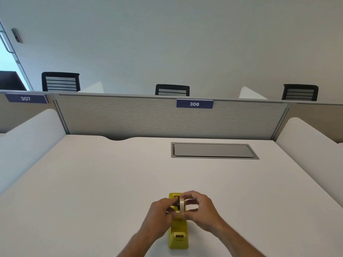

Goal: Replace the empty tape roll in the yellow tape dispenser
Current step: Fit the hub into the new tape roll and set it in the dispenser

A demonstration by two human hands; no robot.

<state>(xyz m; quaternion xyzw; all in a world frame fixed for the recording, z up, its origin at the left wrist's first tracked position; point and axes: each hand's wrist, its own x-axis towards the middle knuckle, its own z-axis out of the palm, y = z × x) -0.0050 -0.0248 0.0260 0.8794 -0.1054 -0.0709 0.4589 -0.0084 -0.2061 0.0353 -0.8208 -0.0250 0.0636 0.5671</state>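
Observation:
The yellow tape dispenser (178,236) stands on the white desk (111,182) near the front edge, its long axis pointing away from me. Just above its roll bay both hands hold a pale tape roll (182,205) upright on edge. My left hand (161,213) pinches the roll's left side and lower rim. My right hand (199,209) grips it from the right, fingers curled over the top. A dark hub shows at the roll's left face. The fingers hide the bay beneath.
A grey flap cover (213,150) is set into the desk at the back right. White side dividers (311,145) flank the desk, and a grey partition (148,117) labelled 306 closes the back. Black chairs stand beyond it.

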